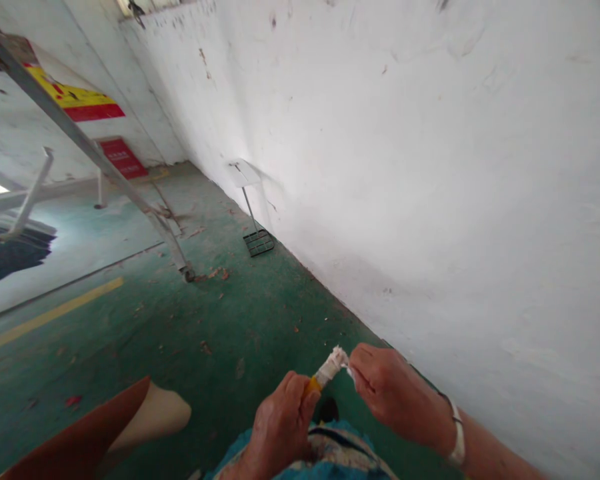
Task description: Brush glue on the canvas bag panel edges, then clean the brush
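Observation:
Low in the middle of the view, my left hand is closed around the yellow handle of a short stick-like tool. The tool's upper end is wrapped in whitish material, ragged and frayed at the tip. Just to the right, my right hand is closed in a pinch on a thin white strip that reaches toward that tip. Whether the strip is tape or cloth I cannot tell. A pale bracelet circles my right wrist.
A scuffed white wall rises on the right from the green floor. Against it stands a small stand with a black grid base. A metal frame leg is at left, and a rolled brown sheet lies lower left.

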{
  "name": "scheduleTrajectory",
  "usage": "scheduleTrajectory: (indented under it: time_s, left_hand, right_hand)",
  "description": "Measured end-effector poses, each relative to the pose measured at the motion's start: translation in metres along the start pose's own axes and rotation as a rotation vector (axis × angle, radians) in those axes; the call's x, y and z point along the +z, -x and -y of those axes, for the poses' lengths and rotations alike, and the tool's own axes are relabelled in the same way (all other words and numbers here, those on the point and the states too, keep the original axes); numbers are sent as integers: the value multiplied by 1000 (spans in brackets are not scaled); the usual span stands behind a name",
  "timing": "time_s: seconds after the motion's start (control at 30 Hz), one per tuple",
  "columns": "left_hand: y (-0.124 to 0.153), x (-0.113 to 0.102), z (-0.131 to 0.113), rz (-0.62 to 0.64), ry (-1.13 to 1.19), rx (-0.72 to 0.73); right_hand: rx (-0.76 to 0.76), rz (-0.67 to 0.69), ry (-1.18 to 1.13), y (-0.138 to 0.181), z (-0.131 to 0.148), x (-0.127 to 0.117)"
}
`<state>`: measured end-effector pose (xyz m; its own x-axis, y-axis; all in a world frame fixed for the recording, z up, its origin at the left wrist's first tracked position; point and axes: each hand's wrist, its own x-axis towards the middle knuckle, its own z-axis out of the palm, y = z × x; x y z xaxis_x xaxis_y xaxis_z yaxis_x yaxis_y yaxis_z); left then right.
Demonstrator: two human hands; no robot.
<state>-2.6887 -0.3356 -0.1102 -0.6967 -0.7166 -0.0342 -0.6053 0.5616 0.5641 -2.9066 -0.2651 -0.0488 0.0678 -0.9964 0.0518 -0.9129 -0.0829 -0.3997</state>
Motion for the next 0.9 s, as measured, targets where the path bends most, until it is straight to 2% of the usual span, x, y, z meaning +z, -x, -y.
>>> scheduleTrajectory:
  time_s: [0.1,0.2,0.33,0.47,0.57,0.67,0.77,0.9]
  left_hand:
    - [1,0,-2,44,-10,11]
    - [3,1,-1,58,-14,-5]
    - [2,2,2,65,24,-66]
    - [0,3,3,71,55,-68]
    - [-1,2,1,71,80,-83]
    - [-2,-2,-3,81,122,-156]
    - [-5,-6,-7,87,180,-223]
    - [-7,-5,-8,104,258,-260]
  right_hand:
    - [53,-56,76,-7,-6,10]
    - [115,-115,73,-10,-16,1]
    - [60,-78,-62,1,-11,-13]
    - [11,-16,-36,4,-4,3]
    - [70,-107,59,-1,-8,14]
    - [81,-204,67,0,-8,12]
    - [16,-171,15,3,2,12]
    - [1,-158,42,1,14,24]
